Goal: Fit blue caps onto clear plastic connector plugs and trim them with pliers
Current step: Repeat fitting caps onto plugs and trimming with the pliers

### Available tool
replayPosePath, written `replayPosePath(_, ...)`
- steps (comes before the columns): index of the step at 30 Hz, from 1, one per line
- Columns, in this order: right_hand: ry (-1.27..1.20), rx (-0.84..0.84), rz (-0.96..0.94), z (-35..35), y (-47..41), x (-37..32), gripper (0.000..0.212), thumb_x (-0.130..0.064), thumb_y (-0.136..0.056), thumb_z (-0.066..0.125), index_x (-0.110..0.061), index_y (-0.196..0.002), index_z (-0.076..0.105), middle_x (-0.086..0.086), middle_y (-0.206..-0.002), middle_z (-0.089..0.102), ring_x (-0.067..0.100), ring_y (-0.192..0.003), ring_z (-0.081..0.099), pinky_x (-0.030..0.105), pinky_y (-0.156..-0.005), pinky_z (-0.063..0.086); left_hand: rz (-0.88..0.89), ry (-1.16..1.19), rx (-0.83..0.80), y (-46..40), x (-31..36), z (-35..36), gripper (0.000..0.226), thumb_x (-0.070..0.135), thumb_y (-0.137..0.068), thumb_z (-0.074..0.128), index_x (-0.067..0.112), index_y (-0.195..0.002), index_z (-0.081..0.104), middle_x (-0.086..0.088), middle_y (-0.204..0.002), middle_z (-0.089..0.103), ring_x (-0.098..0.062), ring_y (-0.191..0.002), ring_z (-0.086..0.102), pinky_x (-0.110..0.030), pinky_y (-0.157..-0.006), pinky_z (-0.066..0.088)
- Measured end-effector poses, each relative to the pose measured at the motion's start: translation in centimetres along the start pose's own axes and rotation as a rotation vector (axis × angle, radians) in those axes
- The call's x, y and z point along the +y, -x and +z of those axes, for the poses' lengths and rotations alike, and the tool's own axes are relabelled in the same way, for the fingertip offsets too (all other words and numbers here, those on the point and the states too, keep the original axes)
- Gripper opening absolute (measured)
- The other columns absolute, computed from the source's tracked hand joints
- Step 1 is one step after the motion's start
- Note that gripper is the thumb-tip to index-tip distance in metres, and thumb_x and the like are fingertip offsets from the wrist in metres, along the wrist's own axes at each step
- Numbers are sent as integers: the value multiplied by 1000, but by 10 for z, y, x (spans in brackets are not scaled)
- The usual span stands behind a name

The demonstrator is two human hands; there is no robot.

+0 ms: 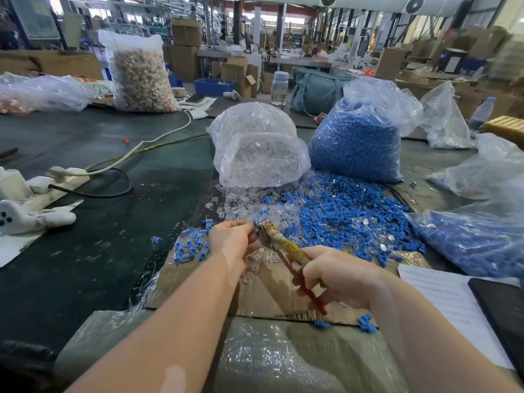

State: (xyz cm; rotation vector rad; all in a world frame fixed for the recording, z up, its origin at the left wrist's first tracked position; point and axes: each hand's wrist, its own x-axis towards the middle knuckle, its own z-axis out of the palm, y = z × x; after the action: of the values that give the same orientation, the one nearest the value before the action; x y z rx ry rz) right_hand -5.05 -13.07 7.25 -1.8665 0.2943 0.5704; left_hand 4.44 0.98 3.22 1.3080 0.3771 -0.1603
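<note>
Bubble wrap [283,358] is spread nearest, then cardboard [263,287]. Pliers [286,248] are gripped at the handles by the right hand [340,276]. A small piece, hidden by the fingers, is pinched at the pliers' tip by the left hand [232,239]. Handles should be squeezed gently, probably.

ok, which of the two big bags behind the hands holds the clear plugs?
The left bag, its mouth spilling clear plugs toward the pliers. The right bag is packed with blue caps.

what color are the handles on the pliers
Reddish-brown pliers handles, yellowed tape wrapped near the head; head view shows it.
</note>
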Motion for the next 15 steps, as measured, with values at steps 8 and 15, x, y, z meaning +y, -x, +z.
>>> replayPosePath(8, -13, -3, -14, 0, 3, -1, 24, 11, -80, 39, 0, -99, 48, 11, -92, 43, 24, -86, 49, 42, -73, 44, -1, -12, 2, 0, 4, -4, 5, -3, -85, 61, 1, -84, 61, -10, -65, 57, -12, -48, 52, -17, -37, 45)
replayPosePath(15, -24, -4, -26, -1, 4, -2, 45, 9, -80, 38, -8, -120, 51, 10, -93, 41, 24, -87, 46, 43, -75, 44, -19, -12, -21, 4, 6, -4, 5, -3, -85, 61, 1, -87, 63, -10, -67, 58, -13, -52, 54, -17, -40, 48)
